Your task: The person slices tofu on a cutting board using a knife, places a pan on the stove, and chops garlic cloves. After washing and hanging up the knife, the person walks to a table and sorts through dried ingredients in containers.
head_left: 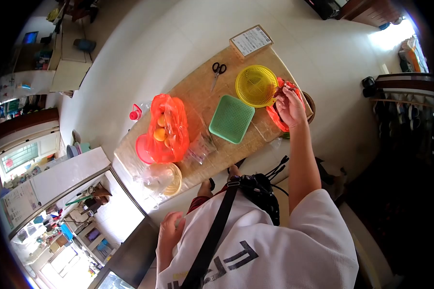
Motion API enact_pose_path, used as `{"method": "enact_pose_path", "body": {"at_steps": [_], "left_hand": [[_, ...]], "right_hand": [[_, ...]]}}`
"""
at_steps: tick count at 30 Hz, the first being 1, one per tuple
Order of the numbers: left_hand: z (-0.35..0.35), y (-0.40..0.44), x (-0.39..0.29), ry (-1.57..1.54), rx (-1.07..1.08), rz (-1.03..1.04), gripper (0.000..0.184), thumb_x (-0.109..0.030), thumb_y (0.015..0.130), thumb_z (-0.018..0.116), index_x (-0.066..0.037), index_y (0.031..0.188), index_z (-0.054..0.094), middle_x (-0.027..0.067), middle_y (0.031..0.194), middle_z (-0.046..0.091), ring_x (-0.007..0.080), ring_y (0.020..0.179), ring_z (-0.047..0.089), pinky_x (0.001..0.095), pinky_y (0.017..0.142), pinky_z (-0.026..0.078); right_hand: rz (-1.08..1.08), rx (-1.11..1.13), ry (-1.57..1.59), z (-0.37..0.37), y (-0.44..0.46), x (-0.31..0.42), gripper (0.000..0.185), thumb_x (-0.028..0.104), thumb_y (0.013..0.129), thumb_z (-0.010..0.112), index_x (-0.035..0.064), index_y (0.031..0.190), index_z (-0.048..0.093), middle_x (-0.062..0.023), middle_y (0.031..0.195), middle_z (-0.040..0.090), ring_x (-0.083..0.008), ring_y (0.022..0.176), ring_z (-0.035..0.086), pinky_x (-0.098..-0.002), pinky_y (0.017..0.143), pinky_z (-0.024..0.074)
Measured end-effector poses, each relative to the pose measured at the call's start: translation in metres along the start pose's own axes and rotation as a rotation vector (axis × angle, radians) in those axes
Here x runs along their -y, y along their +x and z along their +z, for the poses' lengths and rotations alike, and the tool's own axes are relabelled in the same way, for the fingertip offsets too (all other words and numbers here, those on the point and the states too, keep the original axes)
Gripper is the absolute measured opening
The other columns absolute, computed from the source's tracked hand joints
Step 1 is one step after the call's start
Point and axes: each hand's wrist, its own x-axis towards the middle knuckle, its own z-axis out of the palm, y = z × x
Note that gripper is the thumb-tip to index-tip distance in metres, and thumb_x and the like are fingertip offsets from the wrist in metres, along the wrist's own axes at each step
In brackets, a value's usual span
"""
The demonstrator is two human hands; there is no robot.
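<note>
My right hand (292, 110) reaches over the right end of the table, its fingers closed on a small dark-red thing (280, 91) whose kind I cannot make out. Below it lies a red plastic bag (275, 117), partly hidden by the hand. Just left of the fingers stands a round yellow basket (256, 85) with nothing visible inside. A green rectangular basket (232, 119) sits nearer to me. My left hand (170, 230) hangs low beside my body, away from the table, loosely open and holding nothing visible.
On the table (197, 91) lie black-handled scissors (218, 72), a cardboard box (251, 42), a red bag with orange fruit (169, 130), a clear packet (201, 147) and a cream basket (174, 179) with clear plastic. A red-capped bottle (136, 112) is at the far edge.
</note>
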Motion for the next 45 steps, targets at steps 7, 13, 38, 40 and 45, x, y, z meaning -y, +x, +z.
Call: {"method": "enact_pose_path", "body": {"at_steps": [7,13,38,40,45], "left_hand": [[0.0,0.0,0.015,-0.013,0.01,0.05,0.028,-0.017,0.09,0.066,0.003,0.109,0.065,0.0193,0.109,0.066,0.0366,0.101,0.064,0.0417,0.09,0.051],[-0.006,-0.011,0.043,-0.056,-0.053,0.132,0.025,-0.014,0.089,0.067,0.002,0.108,0.067,0.0177,0.107,0.066,0.033,0.098,0.066,0.04,0.088,0.052],[-0.034,-0.173,0.356,-0.314,-0.324,0.005,0.023,-0.004,0.084,0.07,0.001,0.106,0.065,0.0169,0.106,0.068,0.0321,0.094,0.068,0.0404,0.082,0.055],[-0.035,-0.167,0.347,-0.264,-0.327,0.004,0.023,-0.004,0.084,0.07,0.001,0.106,0.065,0.0168,0.105,0.069,0.032,0.093,0.068,0.0405,0.082,0.055],[-0.031,-0.153,0.297,-0.221,-0.307,-0.055,0.019,-0.004,0.086,0.069,-0.001,0.104,0.066,0.0149,0.105,0.069,0.0288,0.092,0.069,0.0382,0.077,0.055]], "right_hand": [[0.213,0.294,0.161,0.114,-0.052,-0.056,0.015,0.005,0.098,0.059,0.0007,0.113,0.059,-0.0127,0.097,0.066,-0.0104,0.071,0.062,-0.0201,0.054,0.0509],[0.467,0.461,0.197,0.183,-0.112,-0.119,0.021,0.004,0.099,0.057,-0.0005,0.12,0.059,-0.0055,0.098,0.062,-0.0061,0.074,0.056,-0.0156,0.054,0.0427],[0.409,0.174,-0.261,0.206,-0.195,-0.421,0.015,0.023,0.096,0.065,0.0103,0.089,0.06,-0.0009,0.072,0.05,-0.0119,0.068,0.048,-0.0284,0.07,0.044],[0.133,-0.005,-0.455,0.17,-0.143,-0.378,0.017,0.022,0.098,0.062,0.0089,0.088,0.059,-0.0034,0.073,0.055,-0.0127,0.065,0.052,-0.0256,0.061,0.0439],[-0.037,-0.444,-0.767,0.035,-0.03,-0.28,0.016,0.022,0.096,0.06,0.0076,0.091,0.058,-0.0081,0.077,0.065,-0.0123,0.056,0.056,-0.023,0.049,0.0407]]}}
